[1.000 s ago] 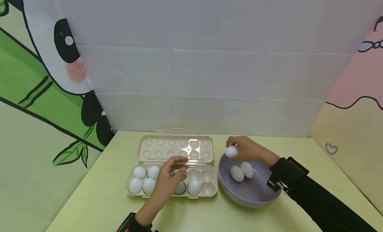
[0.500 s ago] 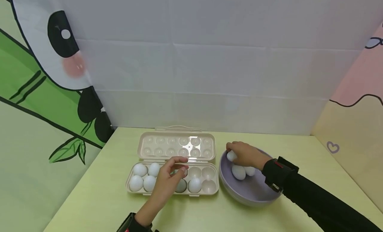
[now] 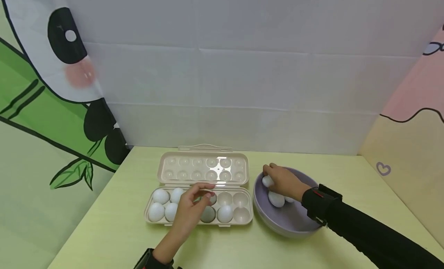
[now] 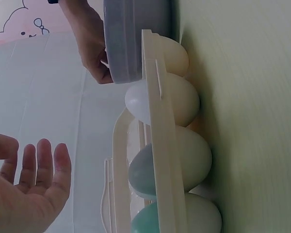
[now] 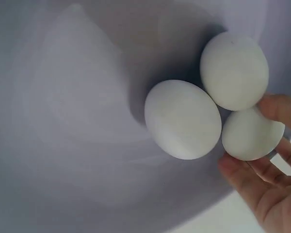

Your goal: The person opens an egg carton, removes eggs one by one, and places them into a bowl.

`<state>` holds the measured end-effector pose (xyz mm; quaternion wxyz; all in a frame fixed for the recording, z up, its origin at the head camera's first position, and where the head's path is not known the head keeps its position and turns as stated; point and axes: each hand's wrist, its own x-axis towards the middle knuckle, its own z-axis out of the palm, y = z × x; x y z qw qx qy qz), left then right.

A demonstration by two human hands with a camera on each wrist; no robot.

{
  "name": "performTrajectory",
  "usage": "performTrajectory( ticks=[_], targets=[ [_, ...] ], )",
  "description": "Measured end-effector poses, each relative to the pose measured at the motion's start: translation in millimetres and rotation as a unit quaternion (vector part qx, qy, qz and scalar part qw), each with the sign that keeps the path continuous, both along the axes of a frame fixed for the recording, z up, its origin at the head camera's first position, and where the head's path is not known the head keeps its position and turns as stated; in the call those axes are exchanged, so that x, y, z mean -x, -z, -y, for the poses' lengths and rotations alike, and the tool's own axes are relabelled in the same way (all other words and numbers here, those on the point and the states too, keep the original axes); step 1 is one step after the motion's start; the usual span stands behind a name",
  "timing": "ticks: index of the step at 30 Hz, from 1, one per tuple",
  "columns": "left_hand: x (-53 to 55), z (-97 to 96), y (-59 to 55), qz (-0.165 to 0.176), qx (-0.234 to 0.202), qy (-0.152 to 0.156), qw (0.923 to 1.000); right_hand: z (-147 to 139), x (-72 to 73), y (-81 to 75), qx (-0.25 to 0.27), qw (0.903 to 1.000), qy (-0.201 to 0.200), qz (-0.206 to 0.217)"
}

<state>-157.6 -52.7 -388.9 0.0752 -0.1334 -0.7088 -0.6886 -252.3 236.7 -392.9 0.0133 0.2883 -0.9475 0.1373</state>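
My right hand [image 3: 285,182] reaches into the purple bowl [image 3: 295,217] and holds a white egg [image 5: 253,134] between thumb and fingers, near the far-left rim. In the right wrist view that egg touches two other white eggs, a nearer one [image 5: 183,119] and an upper one [image 5: 234,71], on the bowl's floor. My left hand [image 3: 190,209] hovers over the egg carton [image 3: 239,222], fingers loosely bent and holding nothing. White eggs [image 3: 156,212] fill the carton's left end. A greyish egg [image 3: 207,214] and another white egg [image 3: 225,214] sit in the front row; my hand hides some cups.
The carton's clear lid [image 3: 202,168] lies folded back behind its tray. The bowl stands close beside the carton's right end. A pale yellow table [image 3: 114,226] carries both, with a printed cloth wall [image 3: 243,84] behind and at the sides.
My right hand has lowered the egg from above the bowl's far rim down to beside the two eggs inside. My left hand stays almost in place. The head view has shifted slightly.
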Motion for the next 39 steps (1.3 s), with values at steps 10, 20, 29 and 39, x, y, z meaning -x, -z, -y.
performTrajectory(
  ticks=[10, 20, 29, 39],
  targets=[
    [-1.6, 4.9, -1.1, -0.011, 0.009, -0.010, 0.9999, 5.3, -1.8, -0.1, -0.044, 0.9978, 0.039, 0.033],
    [-2.5, 11.3, 0.0, 0.009, 0.019, -0.014, 0.9997, 10.2, 1.4, 0.1, -0.058, 0.9951, 0.039, 0.070],
    [13.5, 26.0, -0.4, 0.004, 0.129, -0.028, 0.9912, 4.2, 0.1, -8.0, -0.071, 0.9948, 0.027, 0.068],
    [46.6, 35.0, -9.4, 0.000, 0.363, -0.033, 0.9313, -2.9, -0.6, -47.6, 0.026, 0.9988, -0.003, 0.042]
  ],
)
